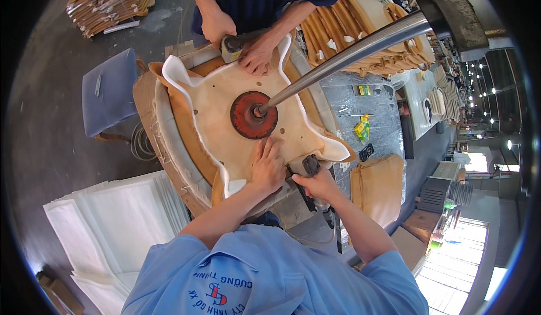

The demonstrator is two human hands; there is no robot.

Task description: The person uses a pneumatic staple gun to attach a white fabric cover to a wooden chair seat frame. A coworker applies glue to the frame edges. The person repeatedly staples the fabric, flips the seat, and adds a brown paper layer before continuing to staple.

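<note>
My left hand (268, 167) lies on the near edge of a pale wooden seat panel (225, 109), fingers stretched out just below a red round disc (242, 122). My right hand (320, 184) is wrapped round a pneumatic staple gun (305, 165), its nose at the panel's near right edge. White padding (186, 78) and tan cover material (179, 107) stick out around the panel. A steel rod (349, 53) bears on the disc. Across from me, a co-worker's one hand (218, 26) grips another staple gun (231, 49); the other hand (258, 55) presses on the far edge.
A blue cushioned seat (110, 92) stands at left, above white sheets (112, 219). Tan covers (349, 38) are stacked at far right. A plastic-covered table (369, 100) on the right bears yellow-green boxes (362, 128) and tan sheets (377, 185). An air hose (310, 240) hangs near me.
</note>
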